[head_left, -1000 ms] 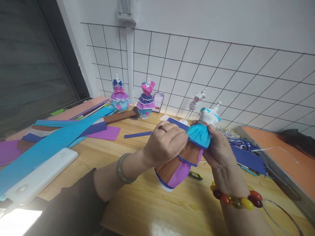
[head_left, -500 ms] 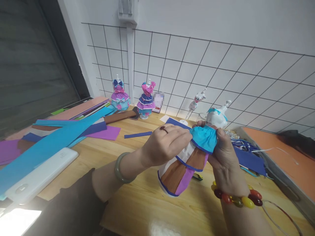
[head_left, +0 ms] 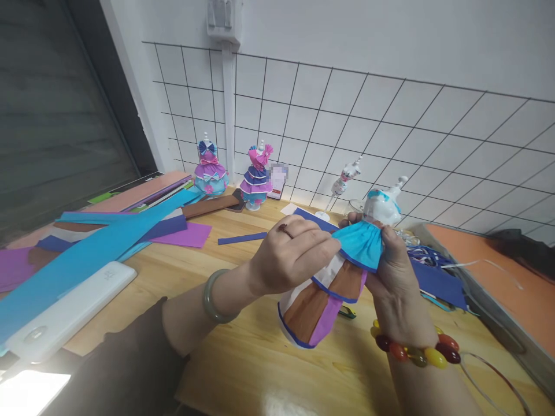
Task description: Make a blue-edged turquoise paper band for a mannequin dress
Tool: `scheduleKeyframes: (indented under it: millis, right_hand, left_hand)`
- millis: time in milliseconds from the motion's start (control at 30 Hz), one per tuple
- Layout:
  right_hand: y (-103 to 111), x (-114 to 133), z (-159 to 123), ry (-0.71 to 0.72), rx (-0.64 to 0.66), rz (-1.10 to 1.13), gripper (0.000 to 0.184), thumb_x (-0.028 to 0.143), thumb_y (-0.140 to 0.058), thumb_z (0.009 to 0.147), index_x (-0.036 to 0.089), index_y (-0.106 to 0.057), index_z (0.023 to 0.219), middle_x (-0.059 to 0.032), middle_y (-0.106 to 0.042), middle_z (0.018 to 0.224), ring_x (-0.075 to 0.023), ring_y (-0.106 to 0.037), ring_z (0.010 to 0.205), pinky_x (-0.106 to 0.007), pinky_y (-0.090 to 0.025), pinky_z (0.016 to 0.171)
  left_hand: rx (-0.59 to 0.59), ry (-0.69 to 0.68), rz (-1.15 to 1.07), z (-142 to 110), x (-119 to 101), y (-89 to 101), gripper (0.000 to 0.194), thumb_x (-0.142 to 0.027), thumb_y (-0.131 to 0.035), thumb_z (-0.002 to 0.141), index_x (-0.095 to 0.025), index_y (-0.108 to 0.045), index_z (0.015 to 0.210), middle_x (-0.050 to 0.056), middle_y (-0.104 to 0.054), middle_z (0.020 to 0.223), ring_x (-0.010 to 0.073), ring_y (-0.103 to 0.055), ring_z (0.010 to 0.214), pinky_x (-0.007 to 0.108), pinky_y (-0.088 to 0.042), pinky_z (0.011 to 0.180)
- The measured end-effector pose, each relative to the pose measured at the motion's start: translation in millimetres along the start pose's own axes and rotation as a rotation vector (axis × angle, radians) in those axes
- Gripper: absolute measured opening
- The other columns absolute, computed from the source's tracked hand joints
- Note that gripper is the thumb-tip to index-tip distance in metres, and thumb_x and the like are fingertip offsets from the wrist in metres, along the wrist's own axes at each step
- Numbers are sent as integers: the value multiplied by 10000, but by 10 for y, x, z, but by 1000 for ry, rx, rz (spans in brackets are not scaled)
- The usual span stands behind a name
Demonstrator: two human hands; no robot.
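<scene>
A small white dress form point(head_left: 381, 208) wears a tiered skirt point(head_left: 318, 309) of brown, white and purple crepe paper with dark blue trim. Round its waist sits a bright blue paper ruffle point(head_left: 362, 245), gathered at the top. My right hand point(head_left: 396, 271) is closed round the form at the waist, thumb in front, and holds it tilted above the table. My left hand point(head_left: 295, 251) is closed on the left edge of the blue ruffle; its fingertips are partly hidden.
Two dressed forms point(head_left: 210, 167) stand at the wall, with a bare patterned form point(head_left: 340, 185) farther right. Crepe paper strips point(head_left: 99, 248) and a white power bank point(head_left: 73, 312) lie left. A dark blue strip point(head_left: 241, 238) lies mid-table; an orange-lined tray point(head_left: 498, 271) is at right.
The blue ruffle is drawn slightly out to the left, and its folds look straighter. Both hands keep nearly the same place and hold.
</scene>
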State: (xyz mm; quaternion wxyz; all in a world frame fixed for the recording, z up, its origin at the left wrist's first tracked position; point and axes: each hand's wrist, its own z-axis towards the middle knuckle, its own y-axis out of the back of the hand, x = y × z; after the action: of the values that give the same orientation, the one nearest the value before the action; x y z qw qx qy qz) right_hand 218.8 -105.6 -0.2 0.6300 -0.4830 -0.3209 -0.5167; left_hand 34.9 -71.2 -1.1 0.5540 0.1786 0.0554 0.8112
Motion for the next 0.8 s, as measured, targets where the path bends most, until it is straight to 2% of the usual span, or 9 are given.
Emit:
scheduleKeyframes:
  millis: [133,333,467,533,633,733,800]
  right_hand:
    - [1,7,-2,6,18,-10,316,530,-627,724,287,-672,922,-8,-677,973,-225,-659,867,-343,-556,731]
    - [25,-13,-2,-11,21,26,322,521,-624,732,277,-676,936,-8,-677,924,-203,-656,839,-322,-560,730]
    - [37,-22,6,-22,15,44,314,508,-621,741,272,-684,939,-1,-681,928,-180,-652,812,-300,-554,739]
    - [27,-32,11,0,2,17,332,518,-649,713,262,-690,921,-8,-689,944,-188,-653,830,-307,-552,757]
    - [-12,-62,7,40,-12,-33,321,492,-699,679,245,-700,884,-25,-712,947,-206,-659,856,-333,-541,797]
    - [-66,-93,-19,37,-20,-42,249,425,-706,703,241,-712,871,-32,-728,936,-211,-665,878,-353,-536,817]
    - [-94,-104,-39,37,-26,-69,230,401,-694,725,244,-717,890,-41,-729,957,-224,-664,907,-379,-536,822]
  left_hand:
    - [-3,53,-25,-2,12,-18,222,-107,-545,819,-165,-528,1033,36,-691,904,151,-630,903,308,-495,783]
    - [64,38,-41,-13,17,-20,211,-92,-501,834,-176,-533,1025,32,-687,881,137,-623,873,310,-472,764]
    - [85,30,-112,-6,64,-27,236,-87,-477,799,-190,-559,994,31,-667,891,170,-594,917,353,-463,793]
    - [59,89,-204,2,92,-28,268,-77,-445,769,-177,-575,982,51,-642,899,189,-572,935,372,-462,808]
    - [53,256,-356,16,111,-20,318,-95,-399,778,-149,-595,1022,81,-602,922,192,-545,926,383,-459,812]
    - [133,376,-413,35,87,-5,328,-161,-362,845,-144,-614,1054,95,-587,968,193,-526,939,389,-446,826]
    - [197,395,-372,49,57,4,339,-205,-344,870,-135,-628,1040,104,-588,987,198,-518,941,398,-431,843]
